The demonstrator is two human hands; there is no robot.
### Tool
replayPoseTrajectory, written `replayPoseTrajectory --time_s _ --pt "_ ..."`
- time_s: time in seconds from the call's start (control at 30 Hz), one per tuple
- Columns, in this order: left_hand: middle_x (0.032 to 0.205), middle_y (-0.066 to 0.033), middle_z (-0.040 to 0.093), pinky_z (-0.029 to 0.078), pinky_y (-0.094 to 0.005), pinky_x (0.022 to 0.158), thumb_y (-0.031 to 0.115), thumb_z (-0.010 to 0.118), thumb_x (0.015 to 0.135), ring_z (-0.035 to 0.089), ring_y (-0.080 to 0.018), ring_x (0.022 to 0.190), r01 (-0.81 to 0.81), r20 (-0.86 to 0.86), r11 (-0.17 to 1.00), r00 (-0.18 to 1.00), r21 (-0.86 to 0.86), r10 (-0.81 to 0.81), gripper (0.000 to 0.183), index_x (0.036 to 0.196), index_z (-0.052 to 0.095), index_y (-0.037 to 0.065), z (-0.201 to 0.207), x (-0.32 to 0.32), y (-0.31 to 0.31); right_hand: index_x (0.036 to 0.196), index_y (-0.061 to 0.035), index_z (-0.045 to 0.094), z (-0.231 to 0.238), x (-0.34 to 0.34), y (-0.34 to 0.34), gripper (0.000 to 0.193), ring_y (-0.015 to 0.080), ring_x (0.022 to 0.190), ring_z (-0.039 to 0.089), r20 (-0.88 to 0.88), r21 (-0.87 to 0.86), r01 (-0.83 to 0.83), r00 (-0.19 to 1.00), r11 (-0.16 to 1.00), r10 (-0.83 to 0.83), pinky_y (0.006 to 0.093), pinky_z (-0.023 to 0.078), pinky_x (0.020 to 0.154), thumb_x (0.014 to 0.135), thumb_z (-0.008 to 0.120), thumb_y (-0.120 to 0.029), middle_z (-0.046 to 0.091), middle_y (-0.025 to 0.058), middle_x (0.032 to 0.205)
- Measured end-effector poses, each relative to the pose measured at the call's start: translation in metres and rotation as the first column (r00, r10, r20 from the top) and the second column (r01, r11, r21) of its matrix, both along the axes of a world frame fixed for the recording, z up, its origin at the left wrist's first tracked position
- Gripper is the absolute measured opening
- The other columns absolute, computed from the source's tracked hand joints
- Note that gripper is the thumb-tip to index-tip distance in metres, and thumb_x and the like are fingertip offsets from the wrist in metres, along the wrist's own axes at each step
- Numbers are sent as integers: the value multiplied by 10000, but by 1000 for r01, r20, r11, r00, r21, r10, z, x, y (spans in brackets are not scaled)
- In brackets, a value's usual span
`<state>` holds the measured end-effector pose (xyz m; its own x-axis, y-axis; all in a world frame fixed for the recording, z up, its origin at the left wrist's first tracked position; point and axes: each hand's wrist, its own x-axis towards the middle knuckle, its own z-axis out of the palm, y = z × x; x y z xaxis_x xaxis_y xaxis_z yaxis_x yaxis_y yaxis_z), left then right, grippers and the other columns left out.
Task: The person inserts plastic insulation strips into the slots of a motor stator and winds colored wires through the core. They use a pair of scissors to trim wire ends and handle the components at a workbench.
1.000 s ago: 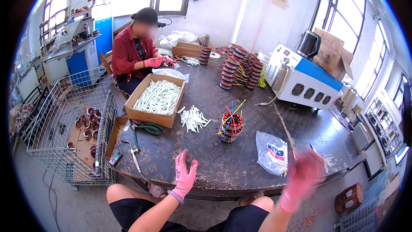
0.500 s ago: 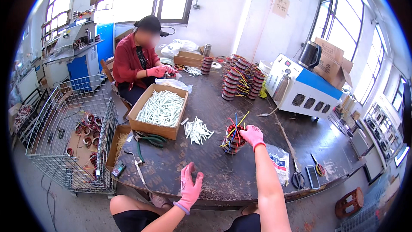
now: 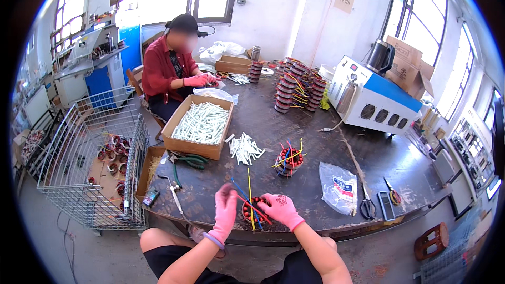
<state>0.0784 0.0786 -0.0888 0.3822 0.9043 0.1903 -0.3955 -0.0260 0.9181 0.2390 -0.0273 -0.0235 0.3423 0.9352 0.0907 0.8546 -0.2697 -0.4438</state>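
Far left, on the floor: one wire cage (image 3: pixel 79 194) with wound coils (image 3: pixel 117 147) inside. Next, one seated co-worker (image 3: pixel 160 71), red shirt, pink gloves. At the table's left side: green-handled pliers (image 3: pixel 193 162); one open cardboard box (image 3: pixel 192 146), filled with white tubes (image 3: pixel 202 121). Near the front edge: left hand (image 3: pixel 226 211), pink glove, fingers drawn together beside the end of a red lead (image 3: pixel 245 202); whether they grip it cannot be told. Beyond, a loose heap of white tubes (image 3: pixel 245 149). Between the hands, at the table's front edge: one wound coil (image 3: pixel 246 211) with red, blue and yellow leads. Right hand (image 3: pixel 282 210), pink glove, fingers partly curled and closed on the coil's right side. Farther back, a short coil stack (image 3: pixel 289 166) with coloured leads; behind it, taller stacks (image 3: pixel 286 92). To the right: clear plastic bag (image 3: pixel 334 192), scissors (image 3: pixel 367 209), white-and-blue machine (image 3: pixel 376 106), phone (image 3: pixel 386 208).
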Motion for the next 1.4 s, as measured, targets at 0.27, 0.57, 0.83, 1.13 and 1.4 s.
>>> replayPoseTrajectory --time_s 0.27,0.57,0.83,1.13,1.4 --pt "1113 -153 605 488 -405 907 140 635 905 603 -336 1031 172 -457 742 867 647 198 241 1121 628 34 11 -18 -15 843 -112 713 5 -31 -5 350 285 861 606 242 267 -8 969 964 -59 429 465 729 863 657 -458 610 89 872" --pt "1150 -97 561 471 -315 928 88 503 1005 572 -183 1037 94 -254 948 967 303 -15 217 1182 592 -1 -9 -18 -11 806 -104 729 -7 -43 -10 389 270 959 553 197 168 -26 980 985 -8 444 403 810 837 661 -486 591 75 951" --pt "1177 -59 539 467 -284 909 94 538 1005 551 -126 1017 42 -97 982 995 184 -24 290 1283 516 13 -11 -10 -14 817 -127 738 -15 -44 -7 310 277 1011 524 -22 235 109 994 966 -107 444 388 880 793 716 -435 612 47 997" --pt "1206 -85 601 383 -394 1057 143 670 907 538 -250 1175 206 -321 856 946 474 -50 254 1138 604 61 23 -30 -28 947 -44 672 -8 -27 -22 168 218 958 565 -397 457 -22 890 889 227 344 467 819 899 695 -204 643 51 938" --pt "1122 -41 650 257 -539 1155 282 792 782 556 -272 1195 369 -508 508 845 779 165 189 862 713 130 24 -14 -48 1009 4 592 -25 -29 -22 182 85 863 563 -864 395 218 417 892 281 263 488 768 1018 565 -176 615 33 949"
